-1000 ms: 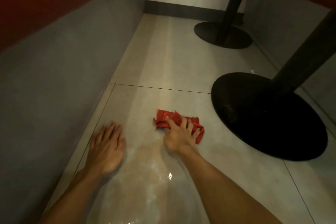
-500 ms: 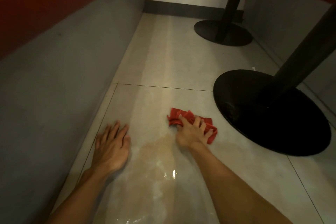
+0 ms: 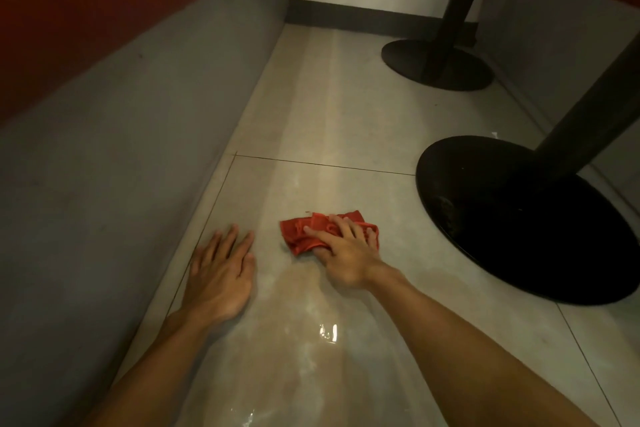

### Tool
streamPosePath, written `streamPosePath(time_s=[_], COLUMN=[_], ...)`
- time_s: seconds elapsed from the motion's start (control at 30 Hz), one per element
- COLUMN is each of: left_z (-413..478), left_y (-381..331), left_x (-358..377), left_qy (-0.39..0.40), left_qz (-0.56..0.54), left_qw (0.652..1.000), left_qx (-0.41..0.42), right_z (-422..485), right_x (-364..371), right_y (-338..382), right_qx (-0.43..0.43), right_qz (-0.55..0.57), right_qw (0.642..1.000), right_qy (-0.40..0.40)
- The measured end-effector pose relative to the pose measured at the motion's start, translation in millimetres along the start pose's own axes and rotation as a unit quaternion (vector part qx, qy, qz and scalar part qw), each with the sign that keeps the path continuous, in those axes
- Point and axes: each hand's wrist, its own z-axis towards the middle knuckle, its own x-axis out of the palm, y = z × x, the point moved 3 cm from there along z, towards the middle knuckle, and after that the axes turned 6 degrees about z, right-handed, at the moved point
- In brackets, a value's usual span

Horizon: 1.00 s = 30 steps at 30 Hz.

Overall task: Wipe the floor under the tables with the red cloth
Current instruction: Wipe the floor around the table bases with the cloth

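A crumpled red cloth (image 3: 304, 236) lies on the beige tiled floor (image 3: 311, 107). My right hand (image 3: 343, 256) presses down on it with the fingers spread over its right half, and the left part of the cloth shows beyond my thumb. My left hand (image 3: 220, 274) rests flat on the floor to the left of the cloth, fingers straight, holding nothing. A wet, shiny streak (image 3: 294, 340) runs along the tiles between my forearms.
A black round table base (image 3: 519, 225) with its dark post (image 3: 595, 107) stands to the right of the cloth. A second base (image 3: 436, 64) sits farther back near the white end wall. A grey bench front (image 3: 121, 149) lines the left side.
My right hand slid the cloth right toward the near table base, then back left away from it. My left hand stayed flat on the floor.
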Motion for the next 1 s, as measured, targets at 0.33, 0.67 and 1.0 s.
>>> streamPosePath(time_s=[0.33,0.67,1.0], left_z=[2.2,6.4,30.8], left_y=[-1.9,-37.0,-81.8], left_x=[1.0,-32.0,-0.3], left_qy=[0.013,-0.202,0.008], left_qz=[-0.019,-0.270,-0.055], left_qw=[1.000,0.941,0.985], left_qx=[-0.006,-0.006,0.164], right_z=[19.7,1.7,-46.3], right_x=[21.0,32.6,-18.7], right_y=[40.1,78.0,-47.1], right_qx=[0.050,-0.151,0.010], right_qz=[-0.006,0.127,0.117], right_qw=[0.999,0.980,0.983], right_qy=[0.003,0.037,-0.138])
